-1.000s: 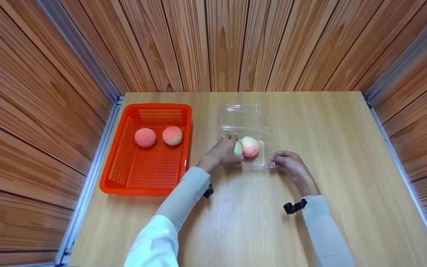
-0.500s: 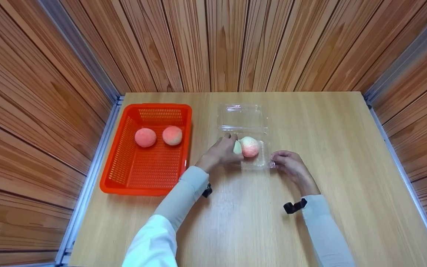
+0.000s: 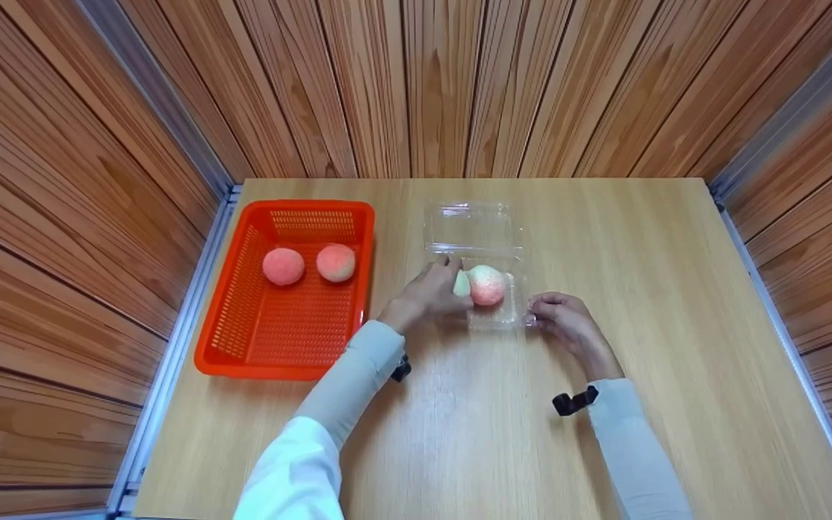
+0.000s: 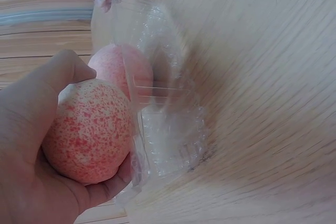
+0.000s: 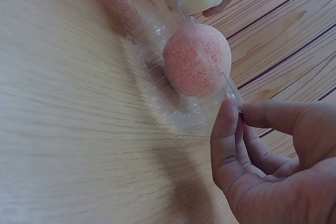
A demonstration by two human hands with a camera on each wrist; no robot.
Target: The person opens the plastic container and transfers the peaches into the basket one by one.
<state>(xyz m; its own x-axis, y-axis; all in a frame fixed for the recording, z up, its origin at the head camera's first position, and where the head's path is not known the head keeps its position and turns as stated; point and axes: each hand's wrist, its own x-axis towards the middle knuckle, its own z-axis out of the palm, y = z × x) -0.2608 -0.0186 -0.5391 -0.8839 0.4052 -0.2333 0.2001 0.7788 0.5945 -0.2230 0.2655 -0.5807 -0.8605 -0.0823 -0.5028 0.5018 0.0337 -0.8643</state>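
Observation:
In the left wrist view my left hand (image 4: 39, 145) grips a pink-speckled, pale peach (image 4: 92, 129), thumb over its top and fingers curled beneath. It holds this peach at the left side of a clear plastic clamshell box (image 3: 506, 318), whose lid (image 3: 474, 231) lies folded back. Inside the box sits another pink and cream peach (image 3: 487, 286), just right of the held one. At the box's front right corner, my right hand (image 5: 278, 150) pinches the plastic rim between thumb and forefinger. Whether the held peach touches the box floor cannot be told.
An orange-red plastic basket (image 3: 206, 354) stands on the left of the wooden table (image 3: 647, 267). Two more peaches, one pink (image 3: 283, 266) and one pink-yellow (image 3: 336, 263), lie in it. Wood-panelled walls (image 3: 445, 87) rise behind and on both sides.
My left hand has drifted very slightly left and away from me with the peach in its grip. My right hand keeps its pinch on the box corner and has not visibly moved.

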